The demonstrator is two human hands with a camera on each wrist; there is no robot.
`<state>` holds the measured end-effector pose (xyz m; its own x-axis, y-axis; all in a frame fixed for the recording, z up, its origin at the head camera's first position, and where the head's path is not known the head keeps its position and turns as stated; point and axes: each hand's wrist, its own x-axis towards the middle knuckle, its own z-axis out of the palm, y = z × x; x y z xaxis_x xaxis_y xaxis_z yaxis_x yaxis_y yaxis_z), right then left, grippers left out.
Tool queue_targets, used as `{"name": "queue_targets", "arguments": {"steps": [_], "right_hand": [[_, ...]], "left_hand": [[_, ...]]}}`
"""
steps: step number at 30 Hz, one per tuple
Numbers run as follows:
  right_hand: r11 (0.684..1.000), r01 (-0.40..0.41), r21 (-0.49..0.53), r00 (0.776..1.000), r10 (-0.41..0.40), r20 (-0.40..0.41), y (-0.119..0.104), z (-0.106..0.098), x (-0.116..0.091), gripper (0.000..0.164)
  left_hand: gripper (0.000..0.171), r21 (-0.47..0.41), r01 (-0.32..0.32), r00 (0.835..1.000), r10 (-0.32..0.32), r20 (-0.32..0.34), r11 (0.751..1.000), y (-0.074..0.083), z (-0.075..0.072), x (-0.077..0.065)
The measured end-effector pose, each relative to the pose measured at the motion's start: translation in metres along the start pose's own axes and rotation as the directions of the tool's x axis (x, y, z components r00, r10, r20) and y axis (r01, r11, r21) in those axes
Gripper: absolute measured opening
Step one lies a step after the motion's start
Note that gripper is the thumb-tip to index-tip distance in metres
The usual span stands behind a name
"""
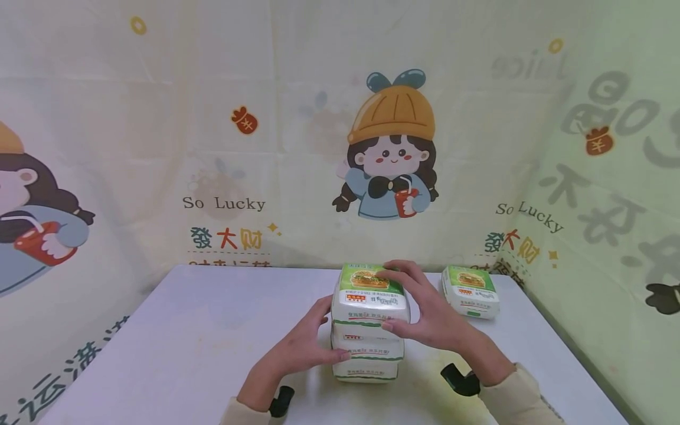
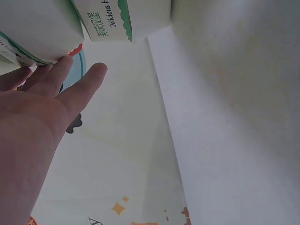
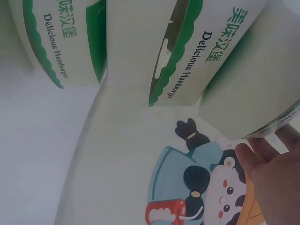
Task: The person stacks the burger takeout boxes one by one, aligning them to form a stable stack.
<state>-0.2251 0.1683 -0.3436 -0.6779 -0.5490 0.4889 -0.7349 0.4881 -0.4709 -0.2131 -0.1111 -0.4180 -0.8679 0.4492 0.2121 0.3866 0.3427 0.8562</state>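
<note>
Three white-and-green hamburger boxes stand stacked in the head view: a top box [image 1: 372,301], a middle box [image 1: 372,348] and a bottom box [image 1: 366,372]. My right hand [image 1: 432,313] holds the top box, its thumb on the front and its fingers over the top right. On the left side, my left hand [image 1: 297,345] grips the stack, with its thumb across the front near the middle box. Its fingers [image 2: 58,77] reach the top box in the left wrist view. The right wrist view shows right fingertips [image 3: 262,150] against a box's edge.
Another hamburger box [image 1: 470,292] sits alone at the back right of the white table [image 1: 212,330]. Behind the table hangs a printed cloth [image 1: 303,177] with cartoon girls, and more cloth runs along both sides.
</note>
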Motion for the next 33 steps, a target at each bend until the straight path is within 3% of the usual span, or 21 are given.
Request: {"name": "queue_targets", "arguments": {"steps": [21, 27, 33], "right_hand": [[0.999, -0.013, 0.033, 1.0, 0.012, 0.027, -0.002, -0.009, -0.004, 0.079], [0.999, -0.021, 0.033, 1.0, 0.021, -0.021, 0.0, -0.017, -0.005, 0.068], [0.999, -0.042, 0.027, 0.996, 0.044, -0.082, 0.018, -0.025, -0.008, 0.06]], "left_hand": [[0.096, -0.008, 0.001, 1.0, -0.001, 0.014, 1.0, 0.001, 0.001, 0.0], [0.096, -0.005, -0.009, 1.0, 0.009, 0.012, 1.0, 0.002, 0.001, 0.001], [0.096, 0.005, -0.005, 1.0, 0.005, 0.009, 1.0, 0.001, 0.0, 0.0]]}}
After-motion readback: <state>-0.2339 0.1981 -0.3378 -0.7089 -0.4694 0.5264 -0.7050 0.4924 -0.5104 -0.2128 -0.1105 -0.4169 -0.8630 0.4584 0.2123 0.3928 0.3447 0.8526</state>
